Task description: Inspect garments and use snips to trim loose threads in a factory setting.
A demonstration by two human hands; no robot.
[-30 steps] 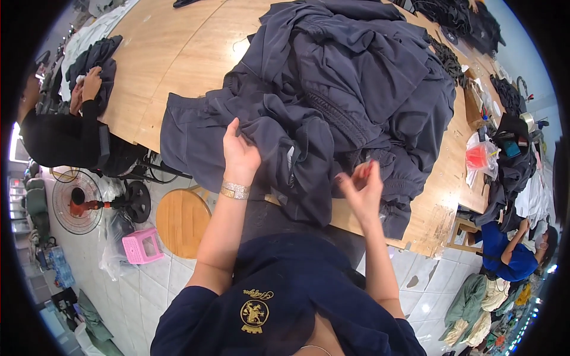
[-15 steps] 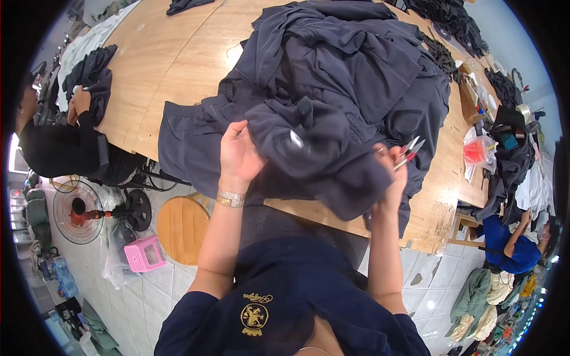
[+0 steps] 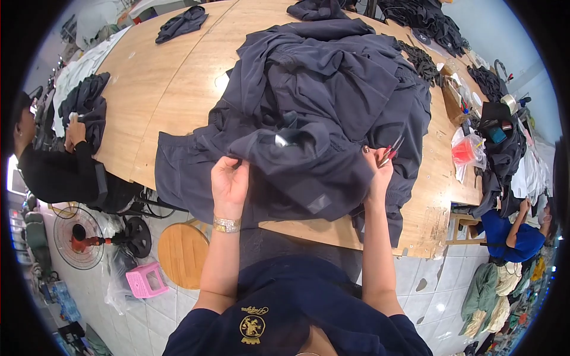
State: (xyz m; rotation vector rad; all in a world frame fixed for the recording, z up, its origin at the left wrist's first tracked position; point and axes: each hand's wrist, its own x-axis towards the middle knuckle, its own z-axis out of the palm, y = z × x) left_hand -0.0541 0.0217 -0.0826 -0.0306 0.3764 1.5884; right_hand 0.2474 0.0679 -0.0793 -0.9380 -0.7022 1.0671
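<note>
1. At the near side of the worktop [image 3: 139,118], the left hand [image 3: 230,181] pinches the left edge of a dark grey garment [image 3: 291,184] between thumb and fingers.
2. To the right, the right hand [image 3: 379,175] is closed around small scissors [image 3: 393,149], their blades pointing toward the far right, while its fingers also hold the garment's right edge.
3. Between the two hands, the dark grey garment is stretched out; a small white patch shows near its far edge and a paler one lower down, both too blurred to make out.
4. Just beyond lies a large heap of dark grey clothes [image 3: 332,83], with another piece [image 3: 178,175] spread at its left and drooping over the near edge.
5. At the far left is a folded dark cloth [image 3: 181,24]; along the right side stand a cardboard box [image 3: 453,102] and a clear plastic bag [image 3: 466,151] with something red inside.
6. On the left, a person in black [image 3: 56,172] handles dark cloth; on the right sits a person in blue [image 3: 513,234].
7. On the floor at left are a round wooden stool [image 3: 183,255], a pink plastic stool [image 3: 147,279] and a fan [image 3: 79,238].
</note>
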